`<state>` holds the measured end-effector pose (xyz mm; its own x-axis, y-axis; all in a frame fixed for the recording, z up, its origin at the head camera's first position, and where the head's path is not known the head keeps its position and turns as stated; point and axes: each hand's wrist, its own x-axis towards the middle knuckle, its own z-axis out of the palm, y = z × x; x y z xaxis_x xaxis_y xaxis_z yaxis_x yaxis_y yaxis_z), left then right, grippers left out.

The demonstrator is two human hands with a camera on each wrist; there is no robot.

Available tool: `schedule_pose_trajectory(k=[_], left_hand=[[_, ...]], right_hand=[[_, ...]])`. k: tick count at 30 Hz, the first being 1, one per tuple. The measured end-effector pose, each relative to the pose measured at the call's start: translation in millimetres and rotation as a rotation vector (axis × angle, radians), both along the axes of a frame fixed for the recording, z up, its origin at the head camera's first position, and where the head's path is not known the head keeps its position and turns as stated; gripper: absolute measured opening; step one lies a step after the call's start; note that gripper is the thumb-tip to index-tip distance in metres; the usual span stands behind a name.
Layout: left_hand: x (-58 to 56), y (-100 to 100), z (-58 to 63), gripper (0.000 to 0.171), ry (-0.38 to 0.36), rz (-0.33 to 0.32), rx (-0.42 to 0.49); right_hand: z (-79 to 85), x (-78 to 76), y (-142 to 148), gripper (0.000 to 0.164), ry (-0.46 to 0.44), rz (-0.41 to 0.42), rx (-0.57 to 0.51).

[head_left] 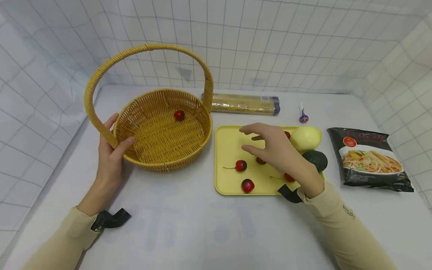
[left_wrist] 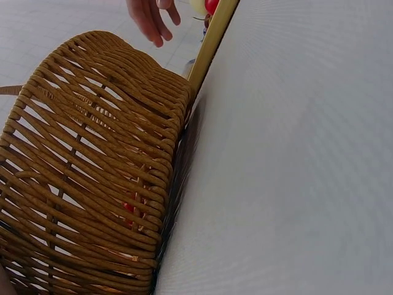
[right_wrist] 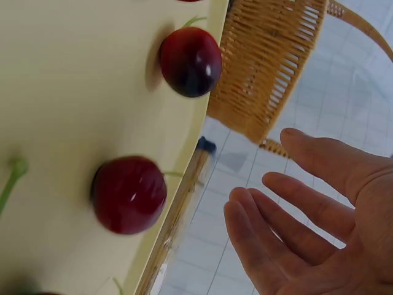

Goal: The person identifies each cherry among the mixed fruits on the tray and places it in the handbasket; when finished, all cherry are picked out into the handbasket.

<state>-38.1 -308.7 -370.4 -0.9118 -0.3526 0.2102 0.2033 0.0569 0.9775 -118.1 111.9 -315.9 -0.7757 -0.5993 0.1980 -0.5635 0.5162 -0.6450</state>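
Note:
A wicker basket with a tall arched handle stands at the left, with one cherry inside. My left hand grips its left rim by the foot of the handle, thumb over the edge. Over the yellow tray hovers my right hand, fingers and thumb spread apart and holding nothing. Several cherries lie on the tray, among them a stemmed cherry and a darker cherry; others are partly hidden by the hand. In the right wrist view, a cherry lies apart from the fingers.
A lemon and a dark green avocado sit at the tray's right end. Farther right lies a black noodle packet. Behind the tray are a long golden package and a purple-wrapped lollipop.

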Motion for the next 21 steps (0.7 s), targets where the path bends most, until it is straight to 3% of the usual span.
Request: schedule_pose_trajectory(k=[4,11,15,21], left_hand=[[0.6,-1,0.3,0.07,0.015,-0.006,0.005],[-2.9,2,-3.2,0.07,0.021,-0.023,0.002],[-1.6,1,-0.9,0.069,0.036,-0.021,0.019],[-0.7,0,-1.9,0.069,0.043,-0.024,0.042]], right_hand=[[-2.9,-2.9,11,0.042,-0.049,0.007,0.013],[-11.9,-7.3,22,0.047,-0.138,0.111,0.059],[-17.4,-8.8,18,0.049,-0.156,0.172,0.051],[-21.3,-6.3,14,0.05,-0.172,0.182,0.099]])
